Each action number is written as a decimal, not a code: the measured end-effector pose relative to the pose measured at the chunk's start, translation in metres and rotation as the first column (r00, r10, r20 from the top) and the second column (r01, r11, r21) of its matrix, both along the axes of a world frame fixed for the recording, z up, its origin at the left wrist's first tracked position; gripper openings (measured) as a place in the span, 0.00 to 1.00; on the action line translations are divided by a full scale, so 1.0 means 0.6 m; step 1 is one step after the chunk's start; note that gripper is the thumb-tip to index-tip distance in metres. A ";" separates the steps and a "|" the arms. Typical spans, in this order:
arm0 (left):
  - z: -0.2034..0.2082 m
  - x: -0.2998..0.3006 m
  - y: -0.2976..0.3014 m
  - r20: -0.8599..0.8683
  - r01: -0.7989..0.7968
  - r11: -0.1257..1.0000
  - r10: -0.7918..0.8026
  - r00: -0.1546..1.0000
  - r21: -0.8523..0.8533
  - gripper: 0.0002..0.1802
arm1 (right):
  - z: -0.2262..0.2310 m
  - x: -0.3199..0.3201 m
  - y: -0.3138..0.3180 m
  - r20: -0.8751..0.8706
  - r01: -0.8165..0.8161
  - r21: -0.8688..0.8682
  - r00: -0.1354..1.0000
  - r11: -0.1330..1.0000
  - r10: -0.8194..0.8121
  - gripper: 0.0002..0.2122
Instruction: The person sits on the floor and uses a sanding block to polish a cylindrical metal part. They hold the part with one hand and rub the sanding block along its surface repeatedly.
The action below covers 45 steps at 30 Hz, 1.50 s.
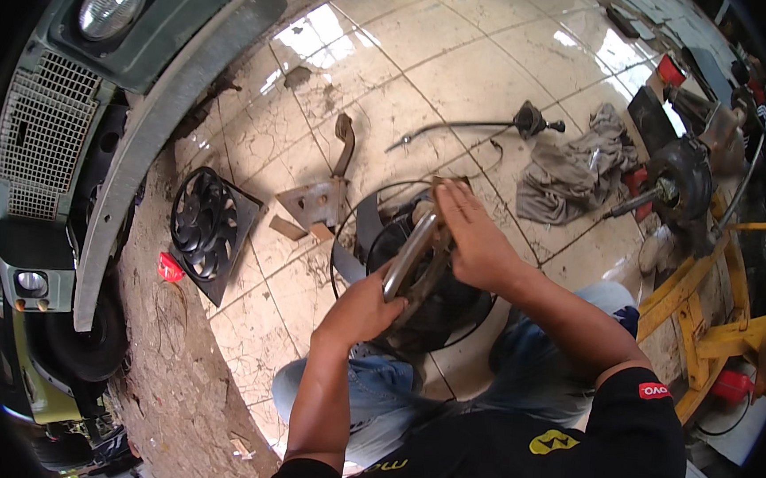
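Black-sleeved arms rise from lower edge. Left hand (362, 304) fingers clamped on bent grey metal bar (410, 254); right hand (472, 236) fingers closed over its upper end w/ a brown part. Both held above round black drum-like part (436, 300) on cracked white tile floor (465, 76). Work looks mid-way; nothing visibly fitted yet. Black fan (204, 226), grey rags (574, 168) lie nearby.

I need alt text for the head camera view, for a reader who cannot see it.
Seen from above, a person's left hand and right hand grip a curved metal bar over a dark round part on a tiled floor. A black fan, grey rags and a green vehicle front lie around.
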<state>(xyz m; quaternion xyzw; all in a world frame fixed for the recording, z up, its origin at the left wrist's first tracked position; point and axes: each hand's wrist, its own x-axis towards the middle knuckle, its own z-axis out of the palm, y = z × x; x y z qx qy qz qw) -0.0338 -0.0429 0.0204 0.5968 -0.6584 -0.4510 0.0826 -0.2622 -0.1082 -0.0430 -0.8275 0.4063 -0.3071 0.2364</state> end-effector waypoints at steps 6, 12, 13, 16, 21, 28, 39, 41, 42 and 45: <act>0.026 -0.007 -0.001 0.041 -0.069 0.993 0.065 0.997 0.100 0.35 | 0.003 -0.002 -0.020 0.007 -0.070 -0.130 0.997 0.989 0.071 0.33; 0.014 -0.004 0.003 0.064 -0.036 0.996 0.031 0.997 0.077 0.38 | 0.016 0.031 0.029 -0.044 -0.079 -0.112 0.996 0.991 0.074 0.34; 0.011 -0.004 0.002 0.057 -0.062 0.996 0.059 0.997 0.066 0.35 | 0.024 0.026 0.025 -0.063 -0.123 -0.128 0.991 0.984 0.116 0.34; 0.017 -0.006 0.006 0.058 -0.100 0.993 0.097 0.994 0.061 0.29 | 0.022 0.000 -0.007 -0.068 -0.085 -0.070 0.994 0.994 0.080 0.33; 0.022 -0.003 0.003 0.108 -0.055 0.996 0.047 0.993 0.072 0.27 | 0.002 0.019 0.004 0.012 0.079 0.003 0.997 0.997 -0.079 0.33; 0.018 0.001 0.008 0.063 -0.053 0.995 0.048 0.997 0.082 0.30 | 0.008 -0.016 -0.039 -0.054 0.068 0.183 0.997 0.981 -0.060 0.31; 0.020 -0.009 0.010 0.067 -0.067 0.995 0.062 0.996 0.074 0.26 | 0.022 -0.015 -0.031 -0.089 0.067 0.189 0.995 0.980 -0.051 0.35; 0.021 -0.015 0.005 0.065 -0.050 0.995 0.044 0.997 0.089 0.29 | 0.022 0.006 0.005 -0.112 0.008 0.041 0.994 0.999 -0.004 0.35; 0.026 -0.018 0.002 0.061 -0.040 0.992 0.032 0.998 0.122 0.33 | 0.026 0.015 0.028 -0.117 -0.076 -0.011 0.990 0.997 0.074 0.36; 0.017 -0.006 0.003 0.008 -0.018 0.993 0.017 1.000 0.118 0.38 | 0.031 0.001 0.007 -0.213 -0.153 -0.088 0.968 0.984 0.132 0.37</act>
